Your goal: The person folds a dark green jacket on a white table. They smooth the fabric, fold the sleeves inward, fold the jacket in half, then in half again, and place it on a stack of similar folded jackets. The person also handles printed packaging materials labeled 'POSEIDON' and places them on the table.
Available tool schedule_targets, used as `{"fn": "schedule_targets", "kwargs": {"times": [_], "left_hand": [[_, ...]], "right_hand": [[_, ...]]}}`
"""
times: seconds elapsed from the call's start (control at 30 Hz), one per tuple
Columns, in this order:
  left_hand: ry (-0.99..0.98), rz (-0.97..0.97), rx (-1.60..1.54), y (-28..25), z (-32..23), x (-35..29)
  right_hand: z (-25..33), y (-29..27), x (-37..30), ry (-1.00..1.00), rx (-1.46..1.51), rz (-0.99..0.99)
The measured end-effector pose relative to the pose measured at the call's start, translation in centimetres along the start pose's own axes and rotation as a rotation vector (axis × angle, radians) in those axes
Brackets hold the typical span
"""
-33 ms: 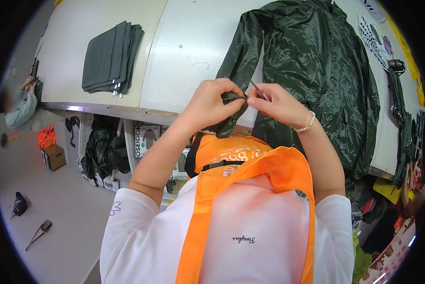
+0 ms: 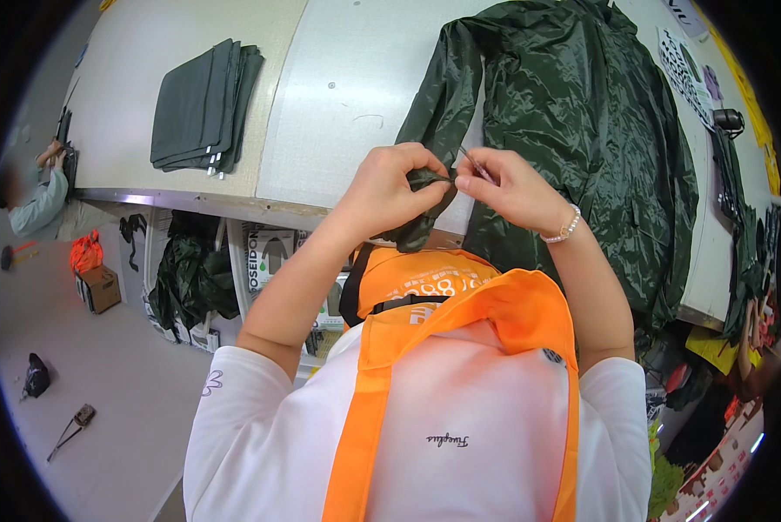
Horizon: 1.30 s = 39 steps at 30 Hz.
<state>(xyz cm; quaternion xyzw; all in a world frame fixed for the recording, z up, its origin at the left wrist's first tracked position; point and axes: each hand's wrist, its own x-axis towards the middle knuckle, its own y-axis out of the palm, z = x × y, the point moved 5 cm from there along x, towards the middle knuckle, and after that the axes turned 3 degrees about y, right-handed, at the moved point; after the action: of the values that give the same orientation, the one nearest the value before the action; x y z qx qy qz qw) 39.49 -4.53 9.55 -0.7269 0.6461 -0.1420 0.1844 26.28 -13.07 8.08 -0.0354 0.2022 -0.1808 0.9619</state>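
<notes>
A dark green, shiny woven jacket (image 2: 573, 122) lies spread over the right-hand part of a long white-topped table (image 2: 338, 113). Its collar end is toward the far edge; its lower part crosses the near edge, short of the near right corner. The long, creased, dark green sleeve (image 2: 443, 96) on the left side of the jacket runs down to the near edge, where both hands meet.

The left hand (image 2: 392, 187) grasps the end of this sleeve, a fold of cloth pinched between thumb and curled fingers. The right hand (image 2: 512, 187), just beside it, has its fingers closed on a slender, dark metal tool (image 2: 476, 163), too small in view to identify; its thumb is at the pinched cloth, though contact cannot be confirmed. A pale beaded bracelet (image 2: 563, 226) is on the right wrist.

A neat stack of folded, dark green cloth pieces with small white tags (image 2: 195, 109) rests on the left part of the table, near the near edge and well apart from the jacket. Beneath that edge, crumpled dark green garments (image 2: 190, 270) occupy a shelf. The person wears a bright orange fabric apron (image 2: 377, 365) over a white short-sleeved shirt (image 2: 477, 391).
</notes>
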Motion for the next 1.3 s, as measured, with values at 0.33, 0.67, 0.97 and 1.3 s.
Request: {"fn": "schedule_targets", "kwargs": {"times": [0.33,0.67,0.97,1.3], "left_hand": [[-0.018,-0.031,-0.007,-0.6,0.8,0.8],[-0.38,-0.1,-0.575,-1.1,1.6,0.8],[-0.343,-0.057,-0.516,-0.7,0.5,0.9],[-0.355,0.013,-0.527,-0.1,0.2,0.9]], "right_hand": [[-0.4,-0.8,-0.8,0.189,0.25,0.038],[2.3,-2.3,-3.2,-0.123,-0.009,-0.538],[3.5,-1.0,-3.4,-0.242,-0.376,-0.537],[4.7,-0.4,-3.1,-0.352,-0.531,-0.566]]}}
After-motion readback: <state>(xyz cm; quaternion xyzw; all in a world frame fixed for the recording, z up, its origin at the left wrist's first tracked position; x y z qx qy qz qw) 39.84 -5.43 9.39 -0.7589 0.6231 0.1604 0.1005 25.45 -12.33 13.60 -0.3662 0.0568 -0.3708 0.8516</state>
